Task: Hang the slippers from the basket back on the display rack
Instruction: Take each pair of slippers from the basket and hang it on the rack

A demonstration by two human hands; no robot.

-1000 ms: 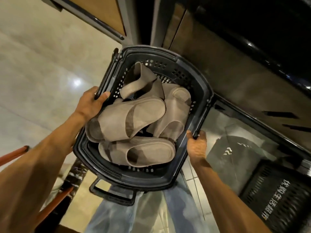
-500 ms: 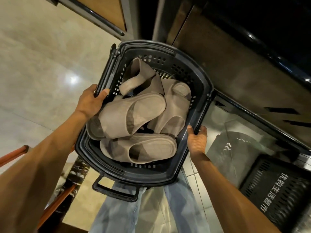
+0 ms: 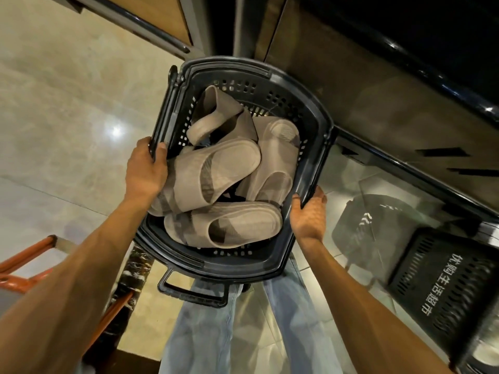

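- The pale tiled floor [image 3: 67,117] and a dark shop fixture [image 3: 378,76] fill most of what I see. I cannot make out any display rack with hooks or pegs from here, so the place where the slippers belong is out of my view.
- The dark plastic shopping basket [image 3: 237,267] is held up in front of me, above my jeans [image 3: 205,333], with its loop handle [image 3: 194,292] folded down on the near side. I judge this to be the carrying stage, with no hanging begun.
- A second black basket [image 3: 445,287] with printed characters stands on the floor to my right, well apart from the one I hold. An orange metal frame [image 3: 27,265] sits low on my left.
- The taupe slippers [image 3: 213,174] are all inside my basket, piled loosely. I count four: one tipped up against the far wall [image 3: 216,114], one along the right side [image 3: 275,157], one across the middle, and one nearest me [image 3: 226,228]. None has been taken out, so every slipper is left to hang.
- My left hand [image 3: 145,171] grasps the basket's left rim, fingers curled over the edge.
- My right hand [image 3: 309,214] grips the right rim, thumb on top and fingers wrapped around it.
- What remains, as I judge it: reach the rack, free one hand, and hang each slipper in turn.
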